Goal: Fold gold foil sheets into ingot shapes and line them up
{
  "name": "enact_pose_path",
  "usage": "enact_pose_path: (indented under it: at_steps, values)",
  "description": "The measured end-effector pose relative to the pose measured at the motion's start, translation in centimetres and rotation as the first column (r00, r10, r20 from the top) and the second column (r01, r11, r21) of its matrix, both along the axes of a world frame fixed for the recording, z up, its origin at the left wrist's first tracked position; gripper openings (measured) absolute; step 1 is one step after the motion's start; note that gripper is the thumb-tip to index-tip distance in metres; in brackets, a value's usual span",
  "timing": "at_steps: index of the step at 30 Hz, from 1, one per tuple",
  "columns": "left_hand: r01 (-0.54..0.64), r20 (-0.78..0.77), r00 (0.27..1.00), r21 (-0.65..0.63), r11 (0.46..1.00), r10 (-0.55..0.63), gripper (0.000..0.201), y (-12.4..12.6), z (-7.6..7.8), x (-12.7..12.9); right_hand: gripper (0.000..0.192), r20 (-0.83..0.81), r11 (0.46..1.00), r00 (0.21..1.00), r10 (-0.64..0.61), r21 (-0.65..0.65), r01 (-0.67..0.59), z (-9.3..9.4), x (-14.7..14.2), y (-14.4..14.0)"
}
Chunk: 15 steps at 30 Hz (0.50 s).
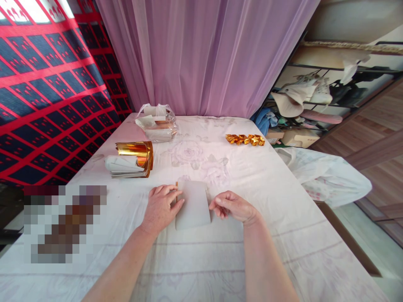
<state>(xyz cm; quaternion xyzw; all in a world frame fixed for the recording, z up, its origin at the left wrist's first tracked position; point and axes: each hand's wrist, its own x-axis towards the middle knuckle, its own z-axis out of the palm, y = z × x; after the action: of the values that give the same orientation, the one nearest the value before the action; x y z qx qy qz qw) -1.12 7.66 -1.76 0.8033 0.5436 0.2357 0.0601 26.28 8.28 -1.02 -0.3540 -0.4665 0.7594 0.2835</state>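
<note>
A greyish-white sheet of paper (192, 206) lies in front of me on the table, with a thin strip of gold showing at its upper left edge. My left hand (164, 204) is open along the left side of the sheet, fingers spread, fingertips and thumb on its edge. On the opposite side, my right hand (234, 205) is curled closed, its fingertips right at the sheet's edge. Whether anything is between those fingers is hidden. Farther left lies a stack of gold foil paper (135, 149), curled over, with white backs showing.
A row of several folded gold foil pieces (244, 139) sits at the back right. Toward the back left stands a clear plastic bag (156, 126) with papers inside. A purple curtain (189, 58) hangs behind the table (270, 184). On the right are a white bag (333, 174) and a shelf.
</note>
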Motion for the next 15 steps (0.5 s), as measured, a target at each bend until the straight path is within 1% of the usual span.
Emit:
enact_pose_path:
  at_steps: [2, 4, 9, 15]
  values:
    - [-0.006, 0.012, 1.000, -0.009, 1.000, 0.007, 0.022, 0.04, -0.05, 0.02, 0.034, -0.058, 0.997, 0.995, -0.079, -0.014, 0.078, -0.28, 0.10, 0.03]
    - [-0.009, 0.019, 1.000, -0.018, 1.000, 0.010, 0.021, 0.07, -0.11, 0.05, 0.032, -0.086, 0.992, 0.989, -0.123, -0.041, 0.120, -0.53, 0.16, 0.10]
    - [-0.014, 0.006, 1.000, -0.024, 1.000, 0.014, 0.022, 0.07, -0.23, 0.07, 0.033, -0.069, 0.989, 0.988, -0.136, -0.073, 0.131, -0.68, 0.22, 0.23]
    - [-0.005, -0.012, 1.000, -0.020, 1.000, 0.005, 0.025, 0.11, -0.33, 0.05, 0.031, -0.096, 0.984, 0.981, -0.170, -0.069, 0.164, -0.47, 0.10, 0.22]
